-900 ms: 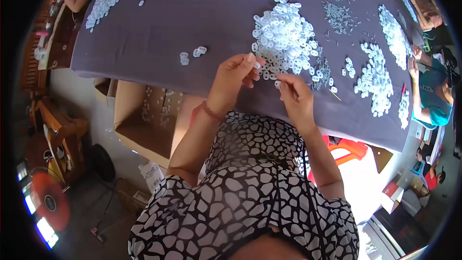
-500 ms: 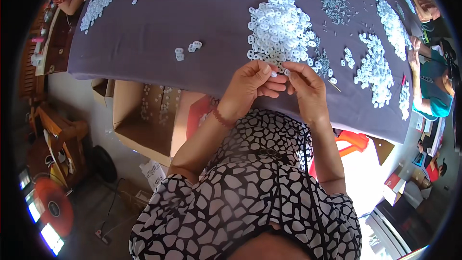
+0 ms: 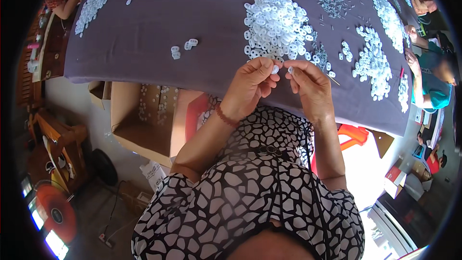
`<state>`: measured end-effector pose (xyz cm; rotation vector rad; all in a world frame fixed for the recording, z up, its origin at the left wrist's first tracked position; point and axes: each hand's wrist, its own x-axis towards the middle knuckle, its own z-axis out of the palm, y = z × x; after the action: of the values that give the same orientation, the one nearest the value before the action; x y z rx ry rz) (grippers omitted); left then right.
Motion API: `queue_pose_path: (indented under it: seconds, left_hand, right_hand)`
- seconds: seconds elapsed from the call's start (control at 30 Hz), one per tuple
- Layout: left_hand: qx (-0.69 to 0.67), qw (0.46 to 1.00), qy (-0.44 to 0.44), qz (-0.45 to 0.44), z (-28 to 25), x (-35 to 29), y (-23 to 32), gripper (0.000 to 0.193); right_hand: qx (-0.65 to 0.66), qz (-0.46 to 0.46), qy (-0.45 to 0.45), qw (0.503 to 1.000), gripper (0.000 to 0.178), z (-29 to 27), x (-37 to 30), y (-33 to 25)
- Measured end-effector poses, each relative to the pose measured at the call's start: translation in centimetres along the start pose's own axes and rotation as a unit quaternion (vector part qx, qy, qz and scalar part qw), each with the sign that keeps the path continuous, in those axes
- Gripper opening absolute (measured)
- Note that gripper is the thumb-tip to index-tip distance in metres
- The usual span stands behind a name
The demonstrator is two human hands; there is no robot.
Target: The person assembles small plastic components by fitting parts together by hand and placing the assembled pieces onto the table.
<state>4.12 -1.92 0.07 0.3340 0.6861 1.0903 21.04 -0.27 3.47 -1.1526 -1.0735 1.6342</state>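
Over the near edge of the dark tablecloth, my left hand (image 3: 255, 81) pinches a small white plastic piece (image 3: 275, 70) between thumb and forefinger. Close beside it on the right, my right hand (image 3: 312, 86) holds another small white piece (image 3: 290, 70) at its fingertips. A narrow gap separates the two pieces. Just beyond my fingers lies a big heap of white oval two-holed plastic pieces (image 3: 276, 21). Small grey metal pins (image 3: 319, 55) are scattered along the heap's right side.
More metal pins (image 3: 331, 2) lie farther back. Other white heaps sit at right (image 3: 374, 65) and far left (image 3: 94, 7). A few pieces (image 3: 176, 53) lie left on the tablecloth (image 3: 139, 33). Below stands an open cardboard box (image 3: 142, 142) with white pieces inside. Co-workers sit at both sides.
My hands have drawn slightly apart, so the white pieces at my fingertips show more clearly. The table has shifted a little up and left in view.
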Motion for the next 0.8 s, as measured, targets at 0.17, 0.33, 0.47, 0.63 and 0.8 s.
queue_pose_path:
  seconds: [0.17,0.33,0.47,0.63,0.8]
  left_hand:
    - [-0.036,0.999,-0.008,-0.025,-0.4,0.0,-0.4,0.02]
    - [0.051,0.999,0.011,-0.004,-0.7,0.0,-0.7,0.022]
    - [0.558,0.781,0.149,0.239,-0.6,-0.1,-1.0,0.018]
    - [0.711,0.589,0.178,0.34,-1.3,0.5,-1.3,0.013]
    - [0.676,0.591,0.2,0.393,-2.1,-0.1,-1.4,0.009]
  right_hand:
    - [0.05,0.048,0.006,0.998,0.02,-0.3,-0.1,-0.1]
    - [0.107,0.063,-0.006,0.992,0.02,-0.3,-0.1,0.3]
    - [-0.006,0.064,0.049,0.997,0.017,-0.2,-0.6,0.7]
    - [-0.087,-0.016,0.077,0.993,0.011,-0.1,-0.9,2.5]
    - [-0.134,0.021,0.081,0.987,0.008,0.8,-1.4,1.9]
